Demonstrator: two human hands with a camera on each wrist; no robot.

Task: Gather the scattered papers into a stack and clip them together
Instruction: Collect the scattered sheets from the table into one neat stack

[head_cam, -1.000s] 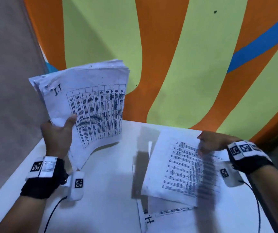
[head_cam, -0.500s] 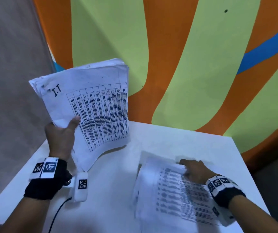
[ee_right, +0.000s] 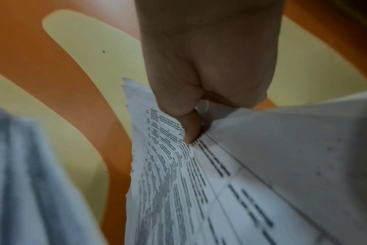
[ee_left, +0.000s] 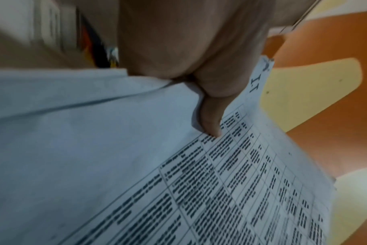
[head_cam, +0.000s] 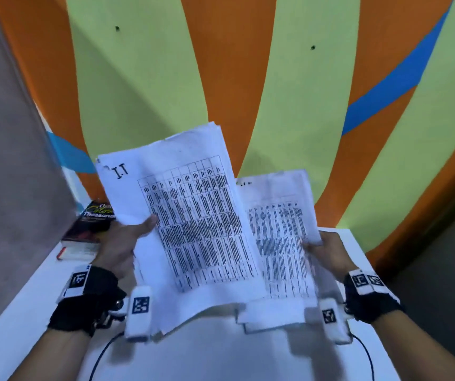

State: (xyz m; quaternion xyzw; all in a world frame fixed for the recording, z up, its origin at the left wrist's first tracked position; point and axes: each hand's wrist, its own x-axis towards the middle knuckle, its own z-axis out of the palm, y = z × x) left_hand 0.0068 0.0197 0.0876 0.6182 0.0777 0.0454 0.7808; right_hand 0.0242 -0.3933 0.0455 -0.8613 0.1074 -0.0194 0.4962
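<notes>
White desk (head_cam: 221, 358) is sitting against the striped orange-and-green wall (head_cam: 289, 92), with a dark book (head_cam: 89, 229) lying at its far left corner. Larger paper stack (head_cam: 182, 229), marked "I.T" with a printed table, is being held up above the desk's left half in the left hand (head_cam: 119, 248) grip, thumb (ee_left: 210, 119) pressing on its face. Smaller paper stack (head_cam: 281, 243) is overlapping behind its right edge, being pinched by the right hand (head_cam: 330, 254) grip, thumb (ee_right: 191, 127) on top.
</notes>
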